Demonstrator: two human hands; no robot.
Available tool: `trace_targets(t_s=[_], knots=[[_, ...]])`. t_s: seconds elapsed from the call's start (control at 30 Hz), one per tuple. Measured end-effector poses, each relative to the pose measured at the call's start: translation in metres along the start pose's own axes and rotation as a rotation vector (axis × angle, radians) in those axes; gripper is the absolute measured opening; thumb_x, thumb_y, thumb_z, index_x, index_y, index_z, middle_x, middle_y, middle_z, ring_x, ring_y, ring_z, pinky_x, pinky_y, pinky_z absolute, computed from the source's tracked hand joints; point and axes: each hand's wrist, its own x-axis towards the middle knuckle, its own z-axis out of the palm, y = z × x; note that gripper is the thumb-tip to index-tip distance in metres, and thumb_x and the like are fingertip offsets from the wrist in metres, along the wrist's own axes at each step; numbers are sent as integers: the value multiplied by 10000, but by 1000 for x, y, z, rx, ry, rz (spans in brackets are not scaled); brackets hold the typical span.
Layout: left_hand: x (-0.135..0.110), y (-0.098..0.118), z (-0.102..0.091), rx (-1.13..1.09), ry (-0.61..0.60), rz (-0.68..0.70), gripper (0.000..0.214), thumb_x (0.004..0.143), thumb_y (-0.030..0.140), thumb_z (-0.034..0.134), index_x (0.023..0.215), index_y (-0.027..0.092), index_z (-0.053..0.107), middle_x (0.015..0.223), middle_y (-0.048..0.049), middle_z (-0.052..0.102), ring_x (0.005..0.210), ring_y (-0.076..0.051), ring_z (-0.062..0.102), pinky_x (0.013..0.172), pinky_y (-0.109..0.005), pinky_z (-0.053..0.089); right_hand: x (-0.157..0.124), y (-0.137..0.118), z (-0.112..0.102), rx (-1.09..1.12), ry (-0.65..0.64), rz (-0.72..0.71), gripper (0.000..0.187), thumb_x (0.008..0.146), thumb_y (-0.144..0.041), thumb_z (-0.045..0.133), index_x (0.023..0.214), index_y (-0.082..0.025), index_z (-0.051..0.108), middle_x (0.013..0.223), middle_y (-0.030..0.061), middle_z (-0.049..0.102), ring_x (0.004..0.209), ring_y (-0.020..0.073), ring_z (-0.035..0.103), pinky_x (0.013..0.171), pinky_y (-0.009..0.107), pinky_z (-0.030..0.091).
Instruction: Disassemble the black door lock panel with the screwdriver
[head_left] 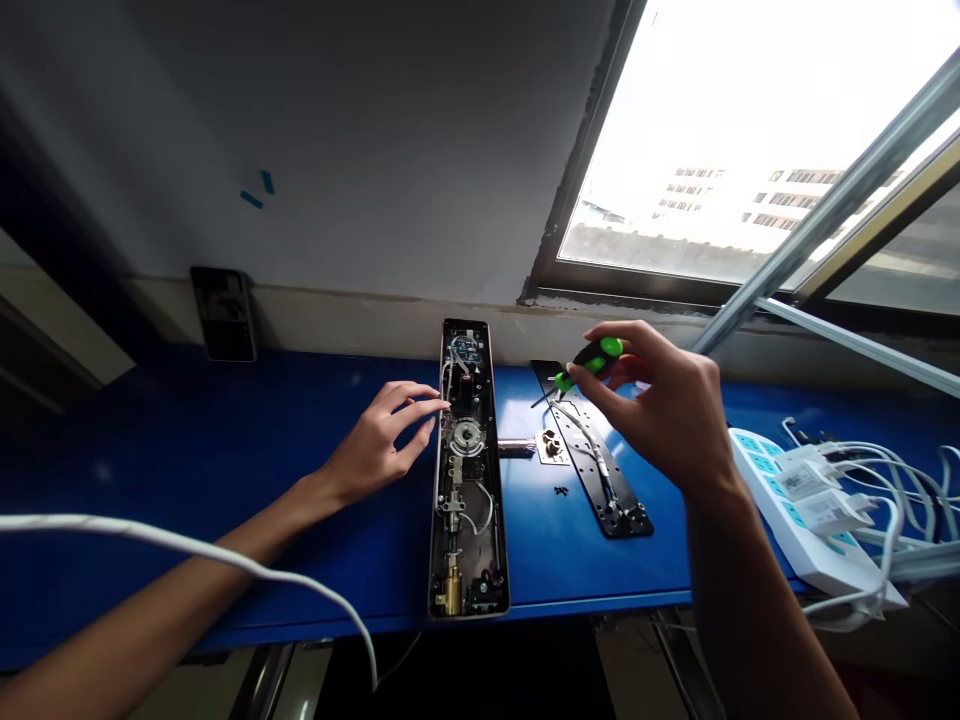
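A long, narrow, metal-framed door-lock body (466, 470) lies open and face up on a blue-topped workbench (225, 570), with its circuit board, wiring and brass cylinder exposed. The left hand (373, 437) sits beside the body's left edge, fingers loosely spread and tips at the rim, gripping nothing. The right hand (651, 400) is raised to the right of the body, thumb and fingers closed around a green-and-black-handled screwdriver (596, 358). Its shaft points down and left above a long black metal plate (609, 490).

The step in hand appears to be screw work on these parts; any driving move calls for seating the tip squarely on a screw head. Small black screws (560, 490) lie just left of the plate. The bench's front edge runs just below the body, and a white power strip (795, 510) bounds the right side. Room between body and plate is narrow.
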Motion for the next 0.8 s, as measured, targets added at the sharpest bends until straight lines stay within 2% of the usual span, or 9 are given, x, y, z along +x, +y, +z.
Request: trace_targets(t_s=[0.07, 0.13, 0.27, 0.37, 0.5, 0.8], knots=[[-5, 2, -1, -29, -5, -20, 268, 1024, 199, 542, 1250, 222, 686, 1260, -90, 650, 1223, -235, 574, 1068, -438, 505, 6, -13, -1, 48, 48, -100, 344, 884, -337, 771, 1205, -259, 674, 986, 24, 781, 831, 183, 762, 752, 350, 657], [-8, 5, -4, -71, -27, -42, 264, 1018, 199, 538, 1227, 218, 699, 1213, -88, 661, 1152, -219, 608, 1001, -393, 530, 12, -27, 2, 153, 20, -142, 382, 885, -331, 772, 1246, -257, 671, 1039, 24, 780, 834, 170, 763, 771, 342, 664], [-13, 10, -13, -223, -196, -96, 289, 1017, 238, 546, 1268, 196, 683, 967, -41, 701, 864, -154, 663, 797, -291, 540, 28, -52, 8, 287, -150, -229, 366, 879, -273, 760, 1239, -228, 704, 1025, 3, 780, 787, 133, 754, 721, 279, 666], [-15, 12, -16, -280, -320, -129, 332, 985, 312, 630, 1299, 213, 673, 834, 4, 692, 756, -142, 659, 718, -266, 518, 39, -63, 14, 286, -269, -338, 339, 860, -224, 762, 1198, -208, 736, 940, -19, 780, 723, 97, 733, 684, 220, 639], [-17, 14, -11, -278, -301, -119, 376, 936, 345, 705, 1282, 199, 688, 845, -6, 693, 761, -154, 666, 721, -273, 517, 43, -65, 25, 298, -297, -383, 319, 869, -273, 762, 1174, -181, 747, 905, -9, 786, 696, 92, 719, 675, 208, 615], [-19, 13, -4, -267, -287, -92, 347, 943, 325, 686, 1259, 181, 689, 901, -30, 695, 813, -173, 669, 773, -298, 524, 39, -65, 30, 275, -274, -448, 299, 885, -265, 748, 1169, -175, 721, 854, -17, 749, 670, 81, 659, 647, 205, 542]])
